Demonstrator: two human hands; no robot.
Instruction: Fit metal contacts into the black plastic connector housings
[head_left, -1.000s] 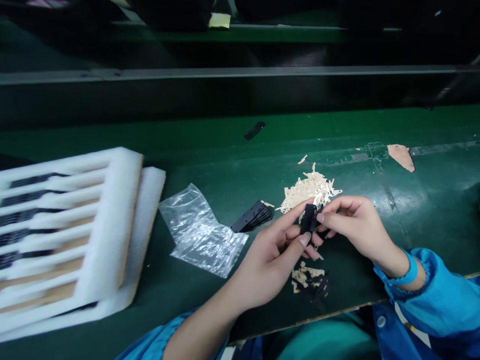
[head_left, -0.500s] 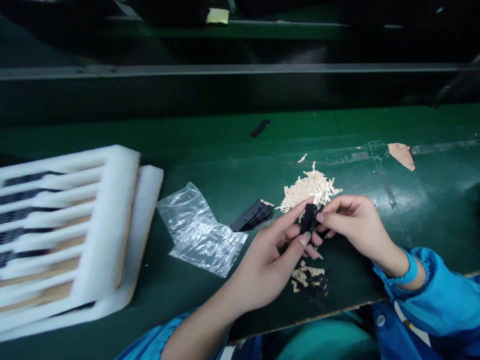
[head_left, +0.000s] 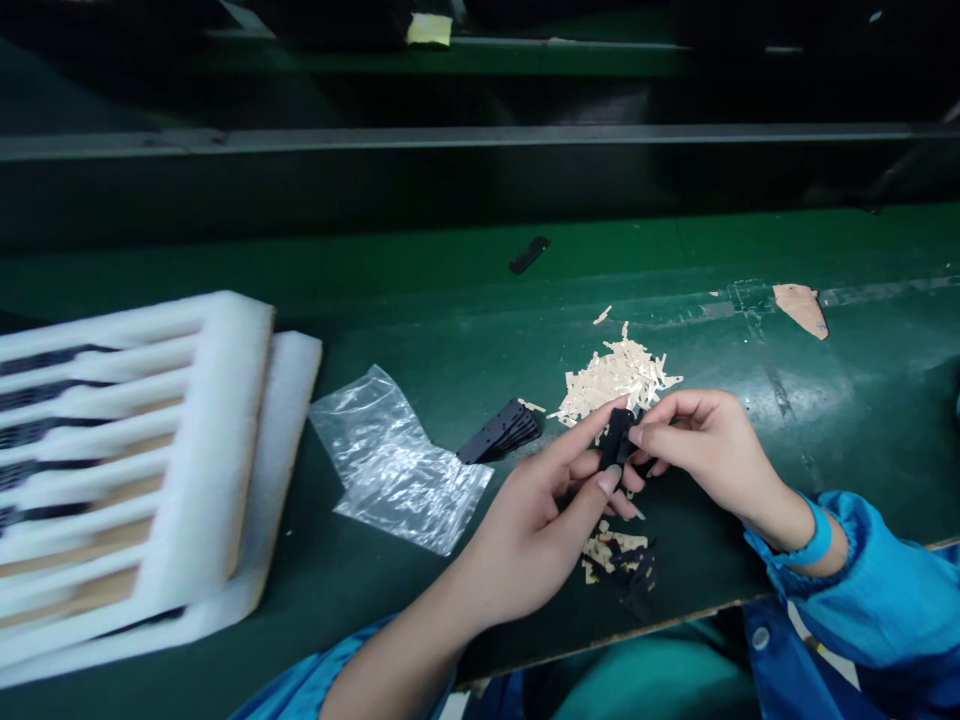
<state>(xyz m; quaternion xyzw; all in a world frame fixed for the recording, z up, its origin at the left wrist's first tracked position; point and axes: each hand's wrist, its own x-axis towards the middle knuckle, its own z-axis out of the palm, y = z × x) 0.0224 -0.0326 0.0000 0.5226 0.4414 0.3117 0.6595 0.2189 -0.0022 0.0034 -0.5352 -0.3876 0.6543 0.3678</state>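
Between the thumb and fingers of my left hand point(head_left: 551, 520) is a flat black plate point(head_left: 616, 436), held upright. My right hand point(head_left: 701, 445) pinches at the plate's right edge with thumb and forefinger; whether a small piece is between those fingertips is hidden. Just behind the hands lies a heap of small cream-coloured pieces point(head_left: 611, 378). A fanned stack of similar black plates point(head_left: 501, 430) rests to the left. Below the hands, near the table edge, is a smaller pile of cream and black scraps point(head_left: 619, 560).
A clear plastic bag point(head_left: 405, 470) lies left of the stack. White foam trays point(head_left: 225, 430) with slots holding black parts stand at the far left. One black plate point(head_left: 529, 255) lies further back on the green table point(head_left: 360, 620). A tan scrap point(head_left: 801, 308) is at right.
The view has shifted slightly. Both hands stay at the black plate, with only a slight movement of the right fingertips against it.
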